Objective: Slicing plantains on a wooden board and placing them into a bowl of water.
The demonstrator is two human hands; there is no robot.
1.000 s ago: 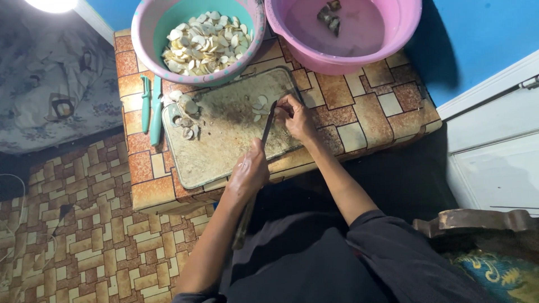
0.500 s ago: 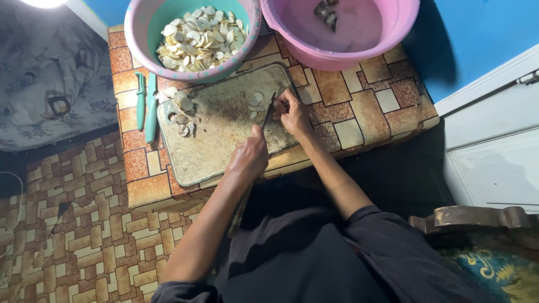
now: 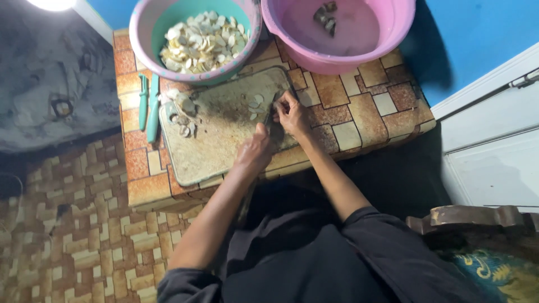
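Here, lines from the scene as seen from above:

Setting: a person sat at a low table [image 3: 359, 106] covered in a brown tile-patterned sheet, the floor to the left carrying the same pattern.

Cutting board: a worn, pale board [image 3: 219, 134] lay across the middle of the tabletop, its near edge close to the table's near edge.

Left hand: the left hand [image 3: 255, 151] was closed around the handle of a knife [image 3: 268, 120], the dark blade running up toward the board's far right corner.

Right hand: the right hand [image 3: 292, 112] rested at the board's right edge, fingers curled down and pinching a small piece against the board just beside the blade; the piece itself was too hidden to make out.

Fresh slices: a few pale slices [image 3: 255, 106] lay on the board just left of the blade.

Peelings: a small heap of scraps [image 3: 182, 112] sat at the board's far left corner.

Green-lined bowl: a pink bowl with a green inside [image 3: 247, 39], heaped with pale slices, stood at the table's far edge, touching the board's far side.

Pink basin: a pink basin [image 3: 393, 45] holding water and a few dark pieces stood at the far right of the tabletop.

Spare tools: two green-handled tools [image 3: 149, 101] lay side by side along the table's left edge.
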